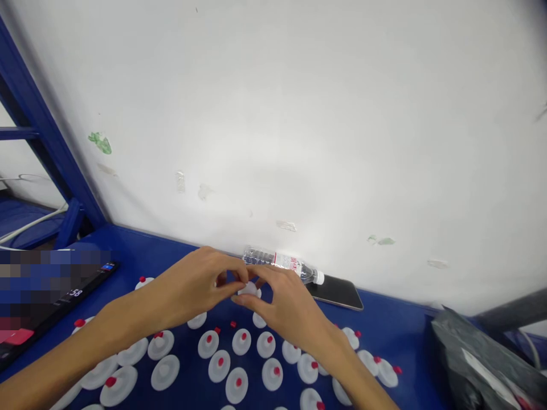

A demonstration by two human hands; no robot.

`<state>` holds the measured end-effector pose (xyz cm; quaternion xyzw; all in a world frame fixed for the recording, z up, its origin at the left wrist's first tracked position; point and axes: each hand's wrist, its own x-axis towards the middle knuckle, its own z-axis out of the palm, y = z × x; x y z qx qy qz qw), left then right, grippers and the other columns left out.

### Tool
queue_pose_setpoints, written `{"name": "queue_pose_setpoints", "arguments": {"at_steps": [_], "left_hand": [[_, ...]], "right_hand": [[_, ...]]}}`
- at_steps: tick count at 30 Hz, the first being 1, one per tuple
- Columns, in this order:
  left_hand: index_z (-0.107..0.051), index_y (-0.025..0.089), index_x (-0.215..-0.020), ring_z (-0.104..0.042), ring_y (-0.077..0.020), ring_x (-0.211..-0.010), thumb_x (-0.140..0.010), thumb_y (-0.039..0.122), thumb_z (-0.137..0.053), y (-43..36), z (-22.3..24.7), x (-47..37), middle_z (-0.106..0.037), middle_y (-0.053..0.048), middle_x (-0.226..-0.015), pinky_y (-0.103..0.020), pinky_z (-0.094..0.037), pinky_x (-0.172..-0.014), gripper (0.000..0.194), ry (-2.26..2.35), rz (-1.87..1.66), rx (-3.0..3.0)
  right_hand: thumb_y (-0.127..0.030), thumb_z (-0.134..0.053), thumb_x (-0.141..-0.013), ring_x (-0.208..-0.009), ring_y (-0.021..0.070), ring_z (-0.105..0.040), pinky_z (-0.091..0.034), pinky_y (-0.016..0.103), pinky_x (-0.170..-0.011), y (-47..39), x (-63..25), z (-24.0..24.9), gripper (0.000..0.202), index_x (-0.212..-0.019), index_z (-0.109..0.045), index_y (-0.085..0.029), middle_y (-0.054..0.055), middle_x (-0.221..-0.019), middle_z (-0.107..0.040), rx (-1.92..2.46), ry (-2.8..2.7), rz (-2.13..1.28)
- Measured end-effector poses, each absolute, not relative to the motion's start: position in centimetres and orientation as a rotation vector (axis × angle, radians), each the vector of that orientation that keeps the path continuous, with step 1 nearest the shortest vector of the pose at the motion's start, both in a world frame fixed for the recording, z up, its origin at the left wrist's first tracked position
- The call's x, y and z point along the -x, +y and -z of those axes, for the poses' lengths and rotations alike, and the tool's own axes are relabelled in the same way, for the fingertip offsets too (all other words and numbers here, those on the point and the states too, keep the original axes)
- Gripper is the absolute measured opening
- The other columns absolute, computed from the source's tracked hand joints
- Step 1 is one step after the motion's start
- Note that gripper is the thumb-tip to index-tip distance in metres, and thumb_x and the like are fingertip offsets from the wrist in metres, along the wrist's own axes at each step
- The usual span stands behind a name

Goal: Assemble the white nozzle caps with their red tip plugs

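My left hand (213,282) and my right hand (273,290) meet near the back of the blue table (141,245). Between their fingertips is a white disc (250,289), partly covered by the fingers. The fingers of each hand are bent in and pinch at its edges. Around and below the hands lie several white round discs, such as one (236,385) with a small red cap on its centre. A bare white disc (165,372) has no red piece on it. One loose red cap (233,324) lies just below the hands.
Against the white wall (277,114) lies a clear plastic bottle (286,262) with a white cap, beside a dark phone (337,291). A device with a lit screen (55,302) is at the left. A dark plastic bag (482,364) sits at the right. Blue frame posts (47,125) stand left.
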<state>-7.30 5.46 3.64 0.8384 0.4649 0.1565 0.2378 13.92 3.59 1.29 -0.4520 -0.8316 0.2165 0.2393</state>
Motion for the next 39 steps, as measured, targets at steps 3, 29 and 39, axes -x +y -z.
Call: {"name": "queue_pose_setpoints", "arguments": {"at_steps": [3, 29, 39], "left_hand": [[-0.08, 0.035, -0.097, -0.065, -0.0132, -0.065, -0.096, 0.035, -0.062, 5.3, -3.9, 7.1, -0.076, 0.008, -0.077, -0.027, -0.042, -0.063, 0.018, 1.356, -0.472, -2.227], [-0.07, 0.025, -0.073, -0.072, -0.0229, -0.076, -0.075, 0.004, -0.065, 4.8, 3.0, 8.1, -0.074, 0.0, -0.077, -0.033, -0.033, -0.061, 0.022, 1.239, 0.082, -2.519], [-0.069, 0.026, -0.091, -0.073, -0.0293, -0.091, -0.09, 0.015, -0.057, 4.9, 0.4, 8.2, -0.077, -0.003, -0.095, -0.037, -0.042, -0.072, 0.016, 1.37, 0.013, -2.602]], "right_hand": [[-0.034, -0.071, -0.102, -0.092, 0.0191, -0.074, -0.051, 0.03, -0.081, 3.7, -14.1, -1.4, 0.012, -0.109, -0.079, -0.03, -0.003, -0.101, -0.081, 1.262, -2.284, -0.548], [-0.043, -0.068, -0.104, -0.094, 0.0248, -0.075, -0.052, 0.039, -0.088, 3.2, -14.4, -1.7, 0.023, -0.108, -0.079, -0.024, 0.003, -0.101, -0.082, 1.378, -2.308, -0.365], [-0.049, -0.074, -0.098, -0.092, 0.0262, -0.074, -0.053, 0.04, -0.087, 3.0, -14.3, -1.8, 0.036, -0.127, -0.072, -0.029, 0.002, -0.1, -0.08, 1.403, -2.369, -0.397]]}}
